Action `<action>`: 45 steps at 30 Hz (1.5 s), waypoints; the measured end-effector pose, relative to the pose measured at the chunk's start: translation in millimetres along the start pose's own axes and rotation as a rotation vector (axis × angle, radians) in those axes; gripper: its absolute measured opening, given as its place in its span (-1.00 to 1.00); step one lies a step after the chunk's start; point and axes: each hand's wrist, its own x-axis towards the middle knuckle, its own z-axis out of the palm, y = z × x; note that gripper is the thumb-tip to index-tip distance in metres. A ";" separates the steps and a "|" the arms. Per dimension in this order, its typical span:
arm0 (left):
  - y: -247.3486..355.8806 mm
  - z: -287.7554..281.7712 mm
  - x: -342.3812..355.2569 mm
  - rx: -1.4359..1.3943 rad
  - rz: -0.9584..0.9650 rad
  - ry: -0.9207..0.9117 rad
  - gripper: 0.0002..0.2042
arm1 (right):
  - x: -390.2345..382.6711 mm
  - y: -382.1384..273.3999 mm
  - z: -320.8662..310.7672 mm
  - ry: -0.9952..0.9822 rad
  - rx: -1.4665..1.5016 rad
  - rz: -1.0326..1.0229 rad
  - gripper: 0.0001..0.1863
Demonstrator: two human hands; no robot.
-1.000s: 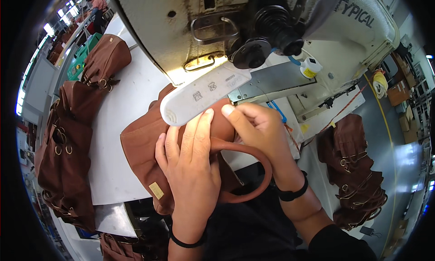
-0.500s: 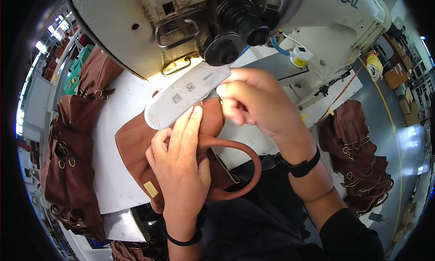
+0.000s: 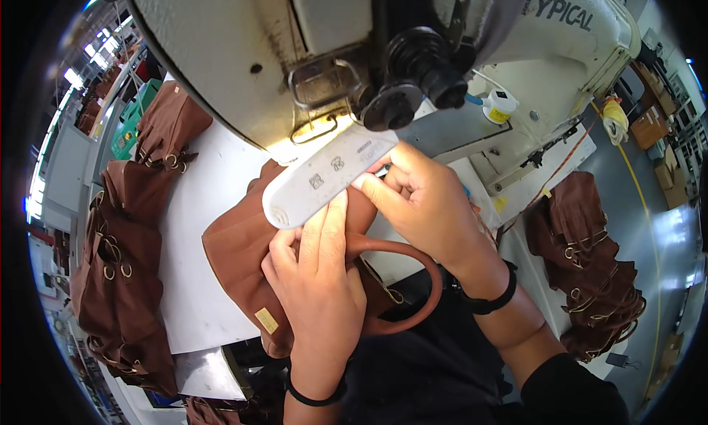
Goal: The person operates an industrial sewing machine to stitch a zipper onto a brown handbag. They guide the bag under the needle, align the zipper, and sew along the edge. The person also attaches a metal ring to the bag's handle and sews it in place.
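Note:
A brown leather handbag (image 3: 243, 240) with a looped handle (image 3: 431, 266) and a small gold-coloured tag lies under the head of a sewing machine (image 3: 221, 63). My left hand (image 3: 317, 277) presses on the bag beside the handle's base, index and middle fingers stretched flat, the other fingers slightly bent. Above those fingertips a long white rounded bar (image 3: 324, 178) hides part of the leather and the needle area. At the bar's right end my right hand (image 3: 420, 196) is closed, thumb and index finger together by the bag's upper edge. What they pinch is hidden.
Several brown bags (image 3: 122, 263) are heaped along the left side, and another heap (image 3: 586, 263) hangs at the right. A white bottle with a yellow label (image 3: 500, 106) stands by the machine arm. A green box (image 3: 136, 119) is at the far left.
The machine, bag and hands all appear shifted slightly right and down. My right hand has gone from a loose fist to thumb and index finger brought in at the bag's edge.

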 end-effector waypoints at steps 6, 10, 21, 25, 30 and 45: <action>-1.3 -0.5 3.5 -0.023 -0.009 -0.015 -0.15 | 2.4 -2.2 2.4 0.046 0.018 0.013 -0.81; 2.1 -2.2 4.3 -0.034 -0.031 -0.007 -0.18 | 1.8 -7.0 2.3 0.054 0.009 0.024 -0.82; 4.6 16.2 6.5 -0.100 0.006 0.154 -0.29 | 5.1 -4.5 3.1 0.085 -0.032 0.038 -0.80; 3.5 20.5 5.1 -0.133 -0.024 0.184 -0.28 | 5.9 -10.7 0.9 0.068 -0.059 0.046 -0.80; 7.3 23.6 3.0 -0.168 -0.086 0.193 -0.32 | 4.4 -7.7 3.1 0.092 -0.024 0.014 -0.78; 7.3 23.1 6.7 -0.127 -0.067 0.149 -0.29 | 8.4 -6.3 2.4 0.097 -0.097 -0.003 -0.79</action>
